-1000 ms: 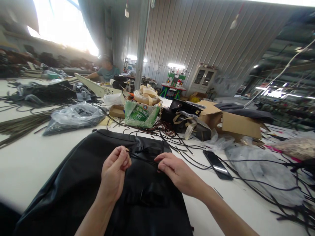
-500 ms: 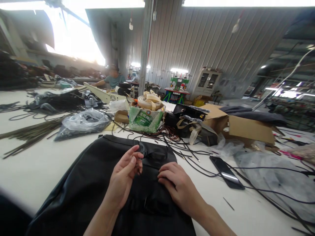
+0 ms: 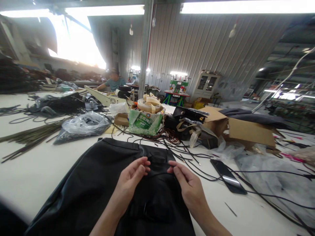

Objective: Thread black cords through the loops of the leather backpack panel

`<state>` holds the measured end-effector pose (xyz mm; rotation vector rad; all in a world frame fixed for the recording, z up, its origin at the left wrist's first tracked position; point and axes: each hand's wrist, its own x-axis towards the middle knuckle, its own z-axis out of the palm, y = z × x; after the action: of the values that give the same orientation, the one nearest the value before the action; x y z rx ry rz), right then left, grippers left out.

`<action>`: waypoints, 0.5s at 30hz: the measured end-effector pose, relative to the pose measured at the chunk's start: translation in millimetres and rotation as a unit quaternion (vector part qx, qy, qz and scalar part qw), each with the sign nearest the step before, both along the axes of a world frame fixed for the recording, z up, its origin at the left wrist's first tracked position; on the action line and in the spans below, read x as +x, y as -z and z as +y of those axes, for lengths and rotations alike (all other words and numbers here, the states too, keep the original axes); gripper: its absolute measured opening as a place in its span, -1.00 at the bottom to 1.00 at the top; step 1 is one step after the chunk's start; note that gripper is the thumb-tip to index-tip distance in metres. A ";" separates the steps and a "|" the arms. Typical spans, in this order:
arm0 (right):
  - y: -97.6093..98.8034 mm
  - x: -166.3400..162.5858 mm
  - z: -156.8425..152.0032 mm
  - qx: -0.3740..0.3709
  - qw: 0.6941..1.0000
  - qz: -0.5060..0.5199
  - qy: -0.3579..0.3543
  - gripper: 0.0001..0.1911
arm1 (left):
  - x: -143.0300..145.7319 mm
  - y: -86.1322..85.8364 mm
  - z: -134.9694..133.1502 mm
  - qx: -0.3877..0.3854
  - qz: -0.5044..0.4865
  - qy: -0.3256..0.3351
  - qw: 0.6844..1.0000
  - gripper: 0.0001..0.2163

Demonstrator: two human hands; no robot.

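Head view: my left hand (image 3: 133, 178) and my right hand (image 3: 189, 186) rest over a large black leather-like garment (image 3: 91, 183) spread flat on the white worktable (image 3: 36, 170). Each hand pinches one end of a thin black cord (image 3: 159, 174) between thumb and forefinger; the cord spans the gap between the two hands, lying just above the garment surface. The remaining fingers of both hands are loosely curled.

Beyond my fingertips, a tangle of loose black cords (image 3: 182, 149) lies on the table. Farther out in the same direction stands a green-and-white carton holding rolls of beige strap (image 3: 145, 119). To the right of my right hand, a black smartphone (image 3: 228, 176) lies face up, with cords crossing next to it. Beyond the phone sits an open brown cardboard box (image 3: 236, 129). To the left of my left hand and farther away, a clear plastic bag with dark contents (image 3: 82, 126) rests on the table. Another person in a teal shirt (image 3: 113, 82) sits well beyond that.
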<state>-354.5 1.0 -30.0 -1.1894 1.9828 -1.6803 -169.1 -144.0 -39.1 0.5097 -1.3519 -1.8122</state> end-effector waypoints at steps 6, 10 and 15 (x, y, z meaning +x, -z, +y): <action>4.2 4.9 5.3 -0.049 0.982 0.123 -0.134 -0.79 | -4.4 -3.2 2.0 0.013 0.019 0.047 0.999 -0.35; 4.8 3.8 5.9 -0.064 0.966 0.194 -0.156 -0.75 | -4.6 -6.0 2.0 0.060 0.053 0.030 0.996 -0.13; 4.2 2.8 6.2 -0.061 0.949 0.250 -0.179 -0.66 | -5.1 -5.6 3.1 0.074 0.046 0.057 0.995 -0.13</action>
<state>-351.7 7.3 -34.2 -2.0468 1.7696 -1.4266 -174.2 -140.9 -33.6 0.4288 -1.2115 -2.0157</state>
